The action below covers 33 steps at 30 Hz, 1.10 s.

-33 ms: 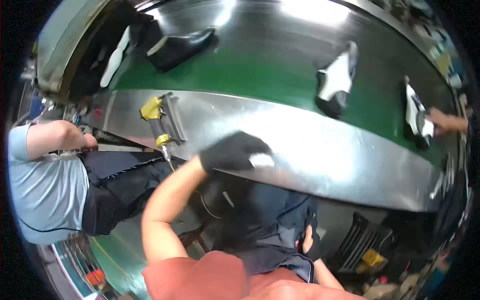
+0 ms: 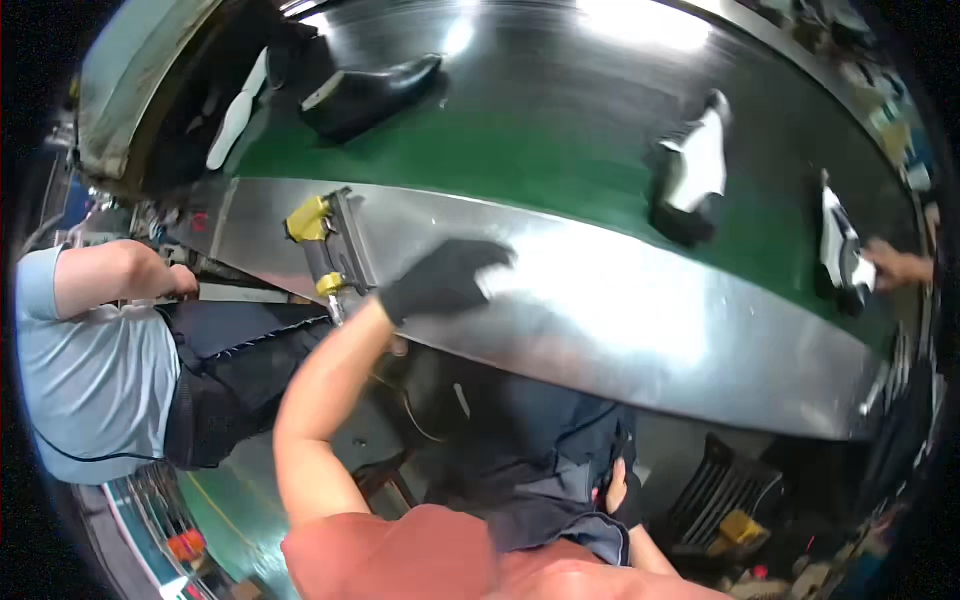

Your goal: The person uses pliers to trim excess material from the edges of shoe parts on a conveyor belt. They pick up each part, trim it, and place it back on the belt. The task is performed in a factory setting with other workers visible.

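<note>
My left hand (image 2: 445, 280) wears a black glove and lies flat on the shiny steel ledge (image 2: 640, 320) in front of the green conveyor belt (image 2: 540, 150), holding nothing. Just left of it, a pneumatic tool with yellow parts (image 2: 330, 245) rests on the ledge. My right hand (image 2: 612, 490) is bare and low in my lap, against dark cloth (image 2: 520, 450); its fingers are mostly hidden. A black shoe (image 2: 370, 90) and a black-and-white shoe (image 2: 690, 175) lie on the belt.
A seated person in a light blue shirt (image 2: 90, 360) is close on my left. At the far right another person's hand (image 2: 895, 265) touches a third shoe (image 2: 840, 245) on the belt. A white insole (image 2: 235, 110) lies at the belt's left end.
</note>
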Tool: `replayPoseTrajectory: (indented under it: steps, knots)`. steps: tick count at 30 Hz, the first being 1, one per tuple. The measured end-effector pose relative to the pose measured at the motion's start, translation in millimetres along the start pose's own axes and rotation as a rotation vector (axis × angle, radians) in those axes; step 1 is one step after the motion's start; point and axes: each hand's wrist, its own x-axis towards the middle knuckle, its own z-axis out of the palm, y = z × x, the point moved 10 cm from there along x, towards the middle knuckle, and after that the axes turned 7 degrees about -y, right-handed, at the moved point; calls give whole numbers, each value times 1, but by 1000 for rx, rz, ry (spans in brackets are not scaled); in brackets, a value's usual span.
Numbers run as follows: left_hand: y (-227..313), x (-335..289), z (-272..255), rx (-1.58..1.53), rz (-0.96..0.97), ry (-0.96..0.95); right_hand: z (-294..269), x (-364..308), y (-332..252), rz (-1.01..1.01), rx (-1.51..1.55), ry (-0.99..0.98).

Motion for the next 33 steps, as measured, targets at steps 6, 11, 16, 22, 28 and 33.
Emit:
replayPoseTrajectory:
  steps: [6, 11, 16, 22, 28, 33]
  knots:
    - [-170, -155, -359, 473, -366, 1199, 11, 15, 7, 251, 12, -125]
    - [-186, -48, -335, 900, -1054, 745, 7, 32, -7, 242, 42, -71]
    - [-168, -52, -323, 1125, -1010, 291, 13, 46, -16, 204, 20, -120]
    - [-116, -58, -275, 928, -1028, 538, 15, 48, -18, 138, 23, -97]
    - [-132, -117, -273, 1299, -744, 1445, 9, 26, -8, 85, 61, -73]
    - [-261, -220, -336, 132, -333, 1340, 19, 11, -4, 25, 117, -137]
